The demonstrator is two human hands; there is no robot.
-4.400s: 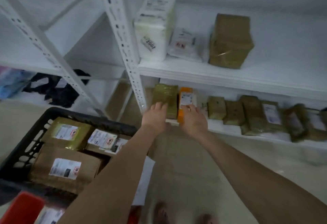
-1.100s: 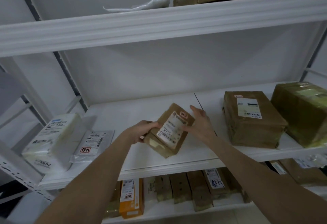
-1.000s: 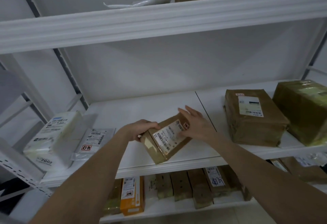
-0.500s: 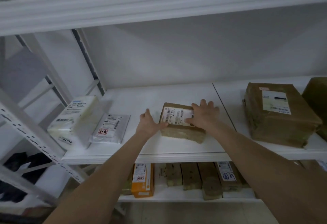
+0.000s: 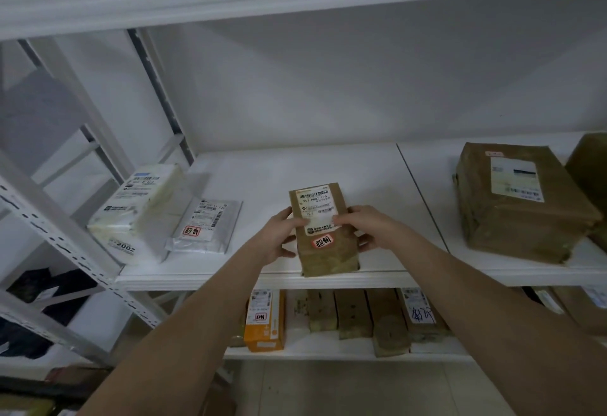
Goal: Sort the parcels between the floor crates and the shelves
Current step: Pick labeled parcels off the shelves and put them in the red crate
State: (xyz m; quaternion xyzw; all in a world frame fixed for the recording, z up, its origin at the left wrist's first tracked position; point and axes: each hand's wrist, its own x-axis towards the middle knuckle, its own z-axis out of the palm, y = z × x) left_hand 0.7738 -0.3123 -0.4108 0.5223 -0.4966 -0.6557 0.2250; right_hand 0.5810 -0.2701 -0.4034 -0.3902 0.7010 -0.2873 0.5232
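Observation:
A small brown cardboard parcel (image 5: 323,245) with a white shipping label and a red sticker lies lengthwise on the white middle shelf (image 5: 328,166), its near end at the shelf's front edge. My left hand (image 5: 279,235) grips its left side, thumb on top. My right hand (image 5: 364,225) grips its right side, fingers over the label's edge.
To the left on the same shelf lie a white wrapped pack (image 5: 141,208) and a grey mailer bag (image 5: 205,226). A large brown box (image 5: 519,202) stands at the right. The lower shelf holds an orange box (image 5: 264,320) and several brown parcels (image 5: 354,313).
The parcel came down from a tilted hold onto the shelf, then turned from lying crosswise to lengthwise. Both hands now grip its sides instead of resting on top.

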